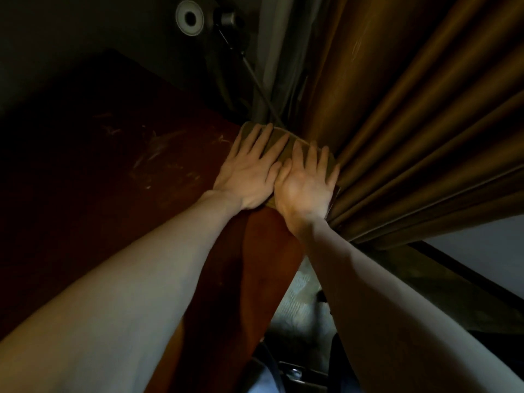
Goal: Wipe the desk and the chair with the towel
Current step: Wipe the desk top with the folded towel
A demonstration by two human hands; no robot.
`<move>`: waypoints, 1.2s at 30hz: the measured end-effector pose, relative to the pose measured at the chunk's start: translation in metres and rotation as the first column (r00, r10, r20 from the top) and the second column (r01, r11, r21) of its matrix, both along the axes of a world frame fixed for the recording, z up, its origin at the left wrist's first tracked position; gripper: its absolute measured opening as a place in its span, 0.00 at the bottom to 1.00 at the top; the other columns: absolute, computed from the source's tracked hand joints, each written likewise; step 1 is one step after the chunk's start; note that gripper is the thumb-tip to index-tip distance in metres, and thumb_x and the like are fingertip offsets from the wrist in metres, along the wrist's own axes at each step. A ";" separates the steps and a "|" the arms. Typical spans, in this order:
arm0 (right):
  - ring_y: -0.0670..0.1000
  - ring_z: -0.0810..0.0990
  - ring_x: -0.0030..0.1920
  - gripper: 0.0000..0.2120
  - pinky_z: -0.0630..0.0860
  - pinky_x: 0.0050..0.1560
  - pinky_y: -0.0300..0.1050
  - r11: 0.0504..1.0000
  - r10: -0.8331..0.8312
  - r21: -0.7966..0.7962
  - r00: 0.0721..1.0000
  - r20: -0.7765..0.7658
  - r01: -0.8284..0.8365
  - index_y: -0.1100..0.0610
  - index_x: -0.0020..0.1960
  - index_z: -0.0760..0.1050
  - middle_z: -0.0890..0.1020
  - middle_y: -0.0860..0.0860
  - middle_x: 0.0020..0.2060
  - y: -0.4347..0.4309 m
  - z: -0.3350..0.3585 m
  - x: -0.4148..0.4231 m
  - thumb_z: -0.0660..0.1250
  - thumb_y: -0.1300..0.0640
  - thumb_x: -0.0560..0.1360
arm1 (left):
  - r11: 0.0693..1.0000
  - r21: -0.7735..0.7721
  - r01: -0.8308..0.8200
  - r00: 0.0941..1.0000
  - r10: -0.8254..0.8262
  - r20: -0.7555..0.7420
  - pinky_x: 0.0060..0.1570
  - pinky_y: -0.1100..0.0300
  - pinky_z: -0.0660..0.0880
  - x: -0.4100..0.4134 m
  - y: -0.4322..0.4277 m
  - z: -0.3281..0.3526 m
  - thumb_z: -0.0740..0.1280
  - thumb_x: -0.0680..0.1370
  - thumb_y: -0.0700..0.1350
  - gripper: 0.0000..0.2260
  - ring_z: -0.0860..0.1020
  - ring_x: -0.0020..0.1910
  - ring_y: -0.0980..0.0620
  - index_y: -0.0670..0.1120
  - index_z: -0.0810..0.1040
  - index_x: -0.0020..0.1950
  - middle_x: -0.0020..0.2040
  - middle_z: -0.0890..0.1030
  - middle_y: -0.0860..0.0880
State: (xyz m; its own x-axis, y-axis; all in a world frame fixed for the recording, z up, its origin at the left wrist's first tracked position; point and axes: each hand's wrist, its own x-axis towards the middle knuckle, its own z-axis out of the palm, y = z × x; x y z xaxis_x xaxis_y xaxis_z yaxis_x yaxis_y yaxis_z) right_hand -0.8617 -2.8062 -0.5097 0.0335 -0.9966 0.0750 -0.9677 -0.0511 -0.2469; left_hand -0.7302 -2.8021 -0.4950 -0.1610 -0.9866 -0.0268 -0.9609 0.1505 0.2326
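A folded olive-brown towel (285, 143) lies at the far right corner of the dark reddish-brown desk (119, 177). My left hand (249, 171) lies flat on the towel's left part, fingers straight and spread. Beside it, thumbs touching, my right hand (306, 185) presses flat on the towel's right part, its outer fingers against the curtain. Most of the towel is hidden under both palms. No chair can be made out in the dim view.
A brown pleated curtain (411, 123) hangs right beside the desk's right edge. A dark cable (255, 78) runs down behind the corner from a round grey fitting (189, 19) on the wall. Pale floor (300, 302) shows below the desk edge.
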 end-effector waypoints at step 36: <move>0.59 0.42 0.83 0.32 0.35 0.80 0.61 0.803 0.595 0.093 0.784 -0.174 -0.589 0.54 0.84 0.53 0.53 0.57 0.83 0.287 0.022 0.034 0.40 0.44 0.83 | 0.842 -0.062 -0.535 0.844 0.533 -0.057 0.79 0.41 0.56 0.010 0.362 -0.016 0.46 0.85 0.55 0.26 0.48 0.84 0.44 0.51 0.56 0.84 0.85 0.52 0.44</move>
